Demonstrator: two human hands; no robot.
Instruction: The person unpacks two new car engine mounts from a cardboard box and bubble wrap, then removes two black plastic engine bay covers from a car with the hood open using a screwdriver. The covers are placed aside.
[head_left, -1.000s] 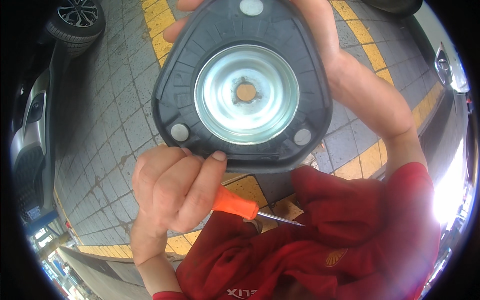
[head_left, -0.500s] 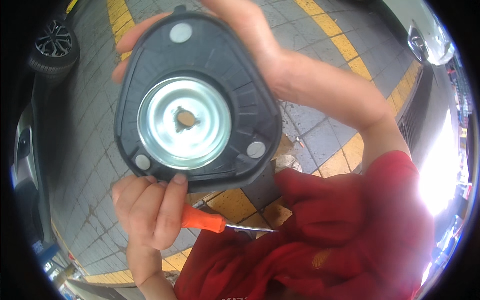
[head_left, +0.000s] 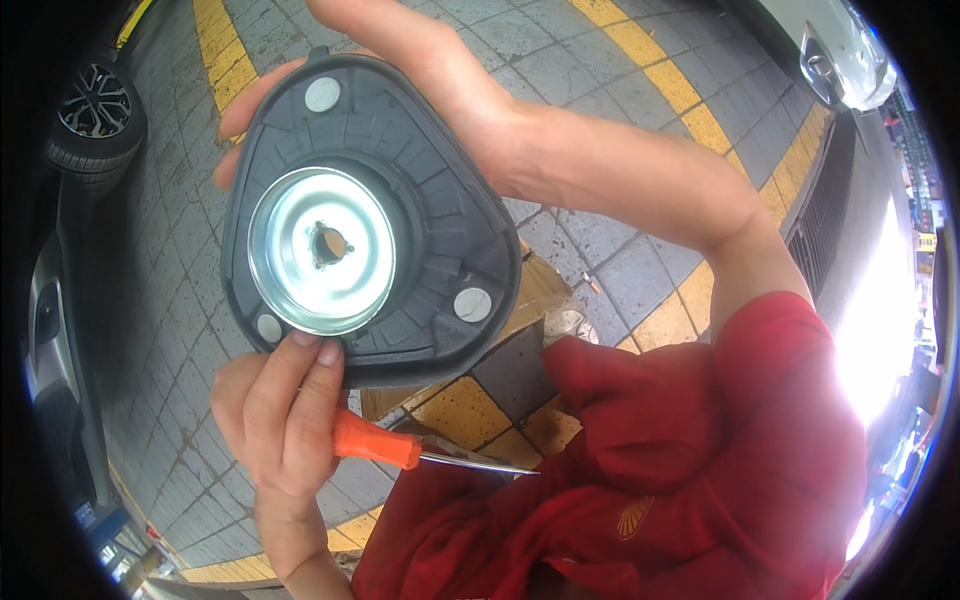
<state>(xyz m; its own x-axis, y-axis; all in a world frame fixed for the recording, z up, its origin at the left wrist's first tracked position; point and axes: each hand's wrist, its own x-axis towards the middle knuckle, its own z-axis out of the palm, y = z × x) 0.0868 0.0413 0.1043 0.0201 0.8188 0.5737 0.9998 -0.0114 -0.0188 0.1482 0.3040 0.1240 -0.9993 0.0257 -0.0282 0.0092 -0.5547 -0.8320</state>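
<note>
A black, rounded-triangular strut mount is held up in front of me, its face tilted toward my view. Three round metal stud heads sit near its corners, and a shiny metal cup with a central hole is set in it. My right hand supports it from behind and along the upper right edge, with fingertips showing past the left side. At the lower edge, my left hand touches the mount near the cup's rim with its fingertips. That same hand grips an orange-handled screwdriver, its thin shaft pointing right.
Grey floor tiles with yellow bands lie below. A car wheel is at upper left; a light-coloured car stands at the right. Beneath the mount, cardboard and a whitish object are partly visible near my red clothing.
The strut mount has shifted left and tilted, carried by my right hand. My left hand has moved slightly left with the screwdriver, its fingertips now closer to the metal cup's rim.
</note>
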